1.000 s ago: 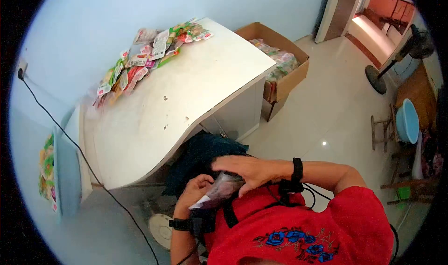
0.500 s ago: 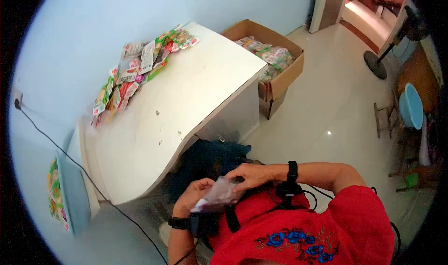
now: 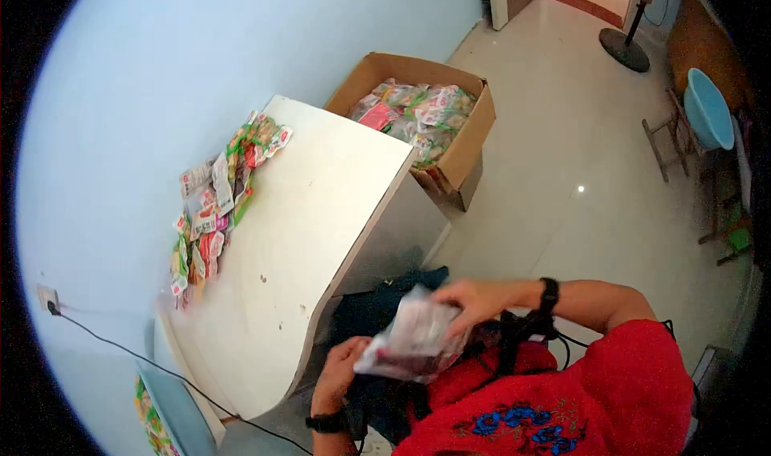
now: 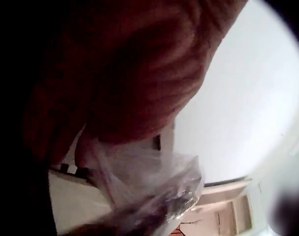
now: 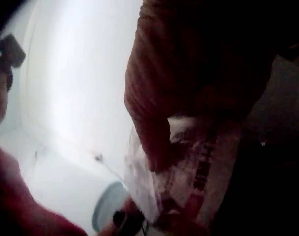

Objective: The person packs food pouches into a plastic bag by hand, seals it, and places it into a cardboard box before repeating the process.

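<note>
Between both hands | printed plastic bag | lettering too blurred

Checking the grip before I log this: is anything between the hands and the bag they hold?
Nothing visible is. In the head view, the left hand grips one end of the bag and the right hand holds the opposite side, both directly on the plastic.

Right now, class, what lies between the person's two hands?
A plastic bag lies between the left hand and the right hand, in the head view.
</note>
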`<state>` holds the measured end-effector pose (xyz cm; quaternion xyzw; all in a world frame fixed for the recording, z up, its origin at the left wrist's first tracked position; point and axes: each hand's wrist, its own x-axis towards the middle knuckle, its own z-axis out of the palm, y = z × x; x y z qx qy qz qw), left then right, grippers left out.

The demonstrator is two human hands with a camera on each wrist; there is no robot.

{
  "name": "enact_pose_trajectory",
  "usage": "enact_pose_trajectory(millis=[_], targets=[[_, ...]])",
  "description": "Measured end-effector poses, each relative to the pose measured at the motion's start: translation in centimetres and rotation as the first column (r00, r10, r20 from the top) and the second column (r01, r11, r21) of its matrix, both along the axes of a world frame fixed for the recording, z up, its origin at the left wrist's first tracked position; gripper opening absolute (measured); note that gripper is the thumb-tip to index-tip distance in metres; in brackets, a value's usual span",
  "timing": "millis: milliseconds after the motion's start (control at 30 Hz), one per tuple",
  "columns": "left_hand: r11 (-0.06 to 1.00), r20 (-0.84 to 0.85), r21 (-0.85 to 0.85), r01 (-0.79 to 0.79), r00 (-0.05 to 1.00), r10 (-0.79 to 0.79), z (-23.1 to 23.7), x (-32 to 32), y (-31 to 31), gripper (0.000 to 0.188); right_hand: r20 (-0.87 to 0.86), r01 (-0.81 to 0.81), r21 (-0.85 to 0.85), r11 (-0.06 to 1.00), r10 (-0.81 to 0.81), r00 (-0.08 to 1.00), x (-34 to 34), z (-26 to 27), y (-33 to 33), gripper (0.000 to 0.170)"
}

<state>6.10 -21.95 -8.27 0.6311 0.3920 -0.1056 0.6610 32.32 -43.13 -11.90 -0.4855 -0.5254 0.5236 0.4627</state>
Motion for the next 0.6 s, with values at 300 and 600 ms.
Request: enact_pose_trajectory(millis=[300,600], targets=[[0.395,0.249,0.901,-0.182,0.961,-0.124,8.4,8.2,1.1,0.01,-0.616,0.828,-0.22,0.516,-0.731,0.293,12.9,3.7,-3.3,0.048],[0.009,0.032,1.0,-0.03,0.951,-0.307,5.5,11.6,6.1,0.015,-0.709,0.799,-0.346,0.492,-0.695,0.121,19.2,1.1,5.0,0.038]])
